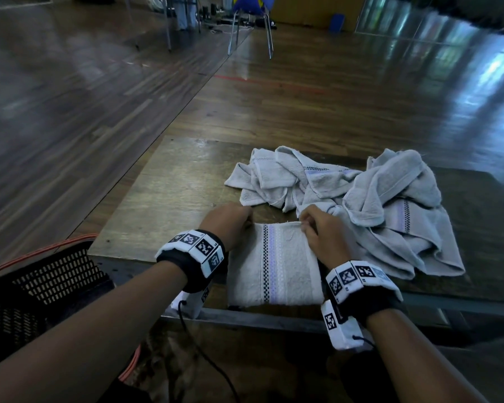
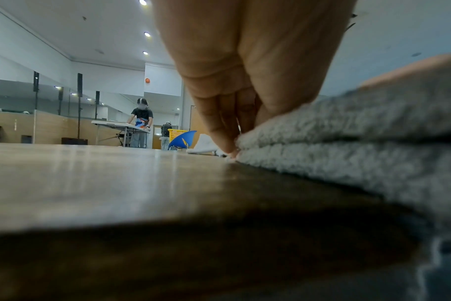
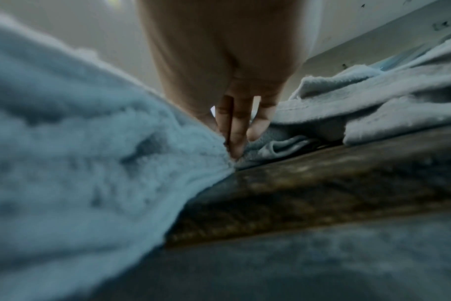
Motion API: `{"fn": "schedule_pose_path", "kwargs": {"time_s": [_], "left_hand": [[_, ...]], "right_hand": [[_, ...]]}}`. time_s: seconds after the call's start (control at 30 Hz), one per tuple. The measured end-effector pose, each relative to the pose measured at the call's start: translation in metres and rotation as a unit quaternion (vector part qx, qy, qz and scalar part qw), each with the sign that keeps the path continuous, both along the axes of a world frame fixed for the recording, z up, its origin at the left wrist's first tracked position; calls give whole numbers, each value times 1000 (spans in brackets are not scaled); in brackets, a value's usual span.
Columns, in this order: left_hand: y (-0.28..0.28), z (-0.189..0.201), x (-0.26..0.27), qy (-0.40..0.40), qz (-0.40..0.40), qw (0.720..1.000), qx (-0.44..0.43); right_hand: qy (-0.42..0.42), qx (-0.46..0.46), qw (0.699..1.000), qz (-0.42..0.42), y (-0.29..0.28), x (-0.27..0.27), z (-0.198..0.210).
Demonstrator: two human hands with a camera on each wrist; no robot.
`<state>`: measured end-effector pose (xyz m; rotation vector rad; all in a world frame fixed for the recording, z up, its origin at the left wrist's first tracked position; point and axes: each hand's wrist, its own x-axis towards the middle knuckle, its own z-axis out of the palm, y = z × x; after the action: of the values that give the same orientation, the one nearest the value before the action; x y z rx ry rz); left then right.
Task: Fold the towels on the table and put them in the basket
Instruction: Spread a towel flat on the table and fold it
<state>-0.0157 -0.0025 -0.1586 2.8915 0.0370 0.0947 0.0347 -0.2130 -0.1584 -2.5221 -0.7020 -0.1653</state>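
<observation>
A folded grey towel [image 1: 274,266] with a checked and lilac stripe lies flat at the table's front edge. My left hand [image 1: 239,221] pinches its far left corner, and in the left wrist view the fingers [image 2: 224,138] point down onto the towel's [image 2: 348,146] stacked layers with the thumb on top. At the far right corner my right hand [image 1: 312,228] pinches the same towel; its fingers [image 3: 237,132] close on the towel's edge [image 3: 90,142]. A black mesh basket [image 1: 41,283] stands low at the left, beside the table.
A heap of unfolded grey towels [image 1: 376,199] lies just behind and right of the folded one, also in the right wrist view [image 3: 373,97]. The wooden table [image 1: 163,199] shows bare to the left. An orange cable [image 1: 41,251] runs by the basket. A chair [image 1: 250,24] stands far back.
</observation>
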Motion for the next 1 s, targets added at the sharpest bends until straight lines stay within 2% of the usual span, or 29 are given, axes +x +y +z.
{"fn": "schedule_pose_path", "kwargs": {"time_s": [0.13, 0.23, 0.33, 0.47, 0.57, 0.73, 0.83, 0.93, 1.0], "left_hand": [[-1, -1, -6, -12, 8, 1000, 4], [-5, 5, -14, -27, -3, 999, 21], [-18, 8, -26, -26, -34, 998, 39], [-43, -11, -43, 43, -18, 998, 52], [-45, -28, -44, 62, 13, 998, 26], [-25, -32, -32, 98, 30, 995, -16], [-16, -30, -33, 104, 55, 993, -4], [-7, -22, -39, 37, 89, 995, 26], [0, -17, -46, -3, 105, 994, 10]], "right_hand": [[-64, -87, 994, -1, 2, -6, -2], [-117, -200, 973, -7, 2, -16, 1], [-109, -263, 959, -6, 8, -32, 0], [28, -170, 984, -44, 13, -47, -10], [106, -142, 983, -42, 13, -49, -18], [130, -169, 977, -24, 5, -42, -20], [106, -156, 980, -61, -10, -37, -16], [101, -116, 979, -137, -26, -31, -10], [142, -93, 975, -142, -33, -26, -7]]}}
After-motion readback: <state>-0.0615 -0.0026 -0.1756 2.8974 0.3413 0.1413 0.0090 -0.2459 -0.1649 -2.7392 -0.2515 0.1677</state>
